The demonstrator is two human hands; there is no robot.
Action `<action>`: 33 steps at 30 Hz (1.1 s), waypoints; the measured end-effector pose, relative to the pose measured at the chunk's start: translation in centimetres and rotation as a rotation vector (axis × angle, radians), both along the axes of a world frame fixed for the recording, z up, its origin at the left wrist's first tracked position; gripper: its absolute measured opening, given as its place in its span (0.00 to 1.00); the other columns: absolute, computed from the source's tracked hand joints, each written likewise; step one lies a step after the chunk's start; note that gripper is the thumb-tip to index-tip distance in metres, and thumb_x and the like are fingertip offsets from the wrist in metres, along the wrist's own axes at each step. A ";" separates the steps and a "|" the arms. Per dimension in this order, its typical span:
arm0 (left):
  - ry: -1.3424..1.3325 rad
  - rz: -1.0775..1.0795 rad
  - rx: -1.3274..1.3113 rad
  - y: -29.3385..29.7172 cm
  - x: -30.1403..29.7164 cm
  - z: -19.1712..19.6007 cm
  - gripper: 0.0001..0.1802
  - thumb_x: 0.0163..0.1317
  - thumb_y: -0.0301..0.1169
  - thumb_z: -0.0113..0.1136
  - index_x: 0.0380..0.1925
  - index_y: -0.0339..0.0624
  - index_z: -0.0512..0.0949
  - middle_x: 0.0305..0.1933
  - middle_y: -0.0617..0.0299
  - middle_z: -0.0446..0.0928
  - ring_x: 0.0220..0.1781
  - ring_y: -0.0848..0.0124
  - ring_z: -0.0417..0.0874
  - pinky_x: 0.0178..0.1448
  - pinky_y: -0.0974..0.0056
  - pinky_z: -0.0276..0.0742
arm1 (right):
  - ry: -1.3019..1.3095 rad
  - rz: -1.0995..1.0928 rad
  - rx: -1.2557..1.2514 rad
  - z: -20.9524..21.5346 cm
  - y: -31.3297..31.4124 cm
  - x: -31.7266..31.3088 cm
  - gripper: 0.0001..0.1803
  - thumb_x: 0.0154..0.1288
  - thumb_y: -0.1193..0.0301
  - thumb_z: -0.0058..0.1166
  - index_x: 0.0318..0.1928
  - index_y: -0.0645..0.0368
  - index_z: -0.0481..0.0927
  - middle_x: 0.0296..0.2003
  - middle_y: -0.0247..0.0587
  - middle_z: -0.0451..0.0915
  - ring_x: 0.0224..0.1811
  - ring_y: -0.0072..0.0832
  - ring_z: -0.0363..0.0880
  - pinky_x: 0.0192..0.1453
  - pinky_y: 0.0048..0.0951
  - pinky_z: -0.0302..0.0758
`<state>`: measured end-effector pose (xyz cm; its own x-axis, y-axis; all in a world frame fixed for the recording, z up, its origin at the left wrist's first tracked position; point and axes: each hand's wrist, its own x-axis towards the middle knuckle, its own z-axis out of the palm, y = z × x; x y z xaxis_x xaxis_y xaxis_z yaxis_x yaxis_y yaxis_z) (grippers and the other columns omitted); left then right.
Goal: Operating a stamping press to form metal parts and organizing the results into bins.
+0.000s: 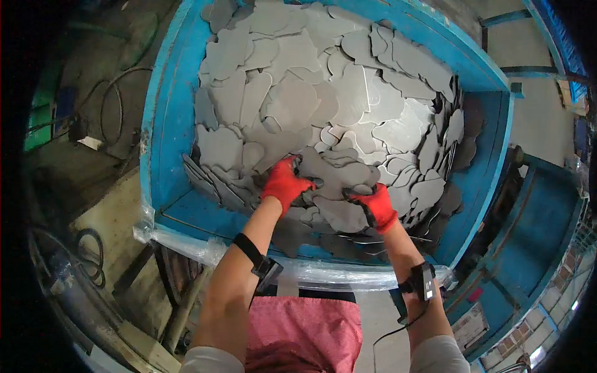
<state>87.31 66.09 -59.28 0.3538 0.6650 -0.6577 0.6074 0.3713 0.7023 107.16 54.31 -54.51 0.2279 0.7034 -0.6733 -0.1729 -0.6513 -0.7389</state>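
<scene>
A large blue metal bin is heaped with flat grey metal plates that have rounded, wavy outlines. Over the near side of the heap, my left hand, in a red glove with dark fingertips, is closed on the left end of a small stack of grey metal plates. The stack's right end is in my right hand, gloved the same way, with its thumb and fingers closed at the edge. Some fingertips are hidden under the plates. Another loose plate lies just below the stack, between my wrists.
Clear plastic film wraps the bin's near rim, close to my pink apron. To the right stands a second blue metal container. Black cables hang on the left. A black device is strapped to each forearm, with a wire at the right one.
</scene>
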 end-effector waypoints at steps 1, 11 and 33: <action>0.049 -0.041 0.082 -0.5 1.6 1.4 0.36 0.29 0.33 0.73 0.45 0.38 0.71 0.46 0.50 0.74 0.52 0.57 0.73 0.56 0.60 0.68 | -0.018 -0.015 0.067 -0.1 -1.3 1.3 0.21 0.44 0.72 0.64 0.42 0.66 0.76 0.36 0.41 0.80 0.38 0.27 0.77 0.44 0.27 0.73; -0.179 -0.281 0.008 1.5 11.2 12.3 0.40 0.37 0.43 0.71 0.52 0.38 0.67 0.49 0.54 0.73 0.54 0.64 0.71 0.57 0.63 0.66 | 0.452 -0.642 -0.108 8.8 -3.8 5.1 0.22 0.58 0.72 0.53 0.53 0.61 0.68 0.45 0.38 0.75 0.45 0.30 0.74 0.48 0.31 0.72; -0.261 0.751 0.034 -19.5 -23.0 48.0 0.41 0.41 0.40 0.69 0.54 0.32 0.63 0.48 0.53 0.72 0.47 0.69 0.73 0.51 0.67 0.69 | 0.360 0.331 0.108 42.7 -6.0 -20.6 0.17 0.55 0.76 0.53 0.47 0.63 0.73 0.42 0.36 0.76 0.42 0.25 0.74 0.49 0.26 0.70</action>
<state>64.28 46.61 -11.29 -0.0575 0.8052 -0.5902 0.0178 0.5919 0.8058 86.52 48.31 -11.82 -0.2528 0.7686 -0.5876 -0.2257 -0.6374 -0.7367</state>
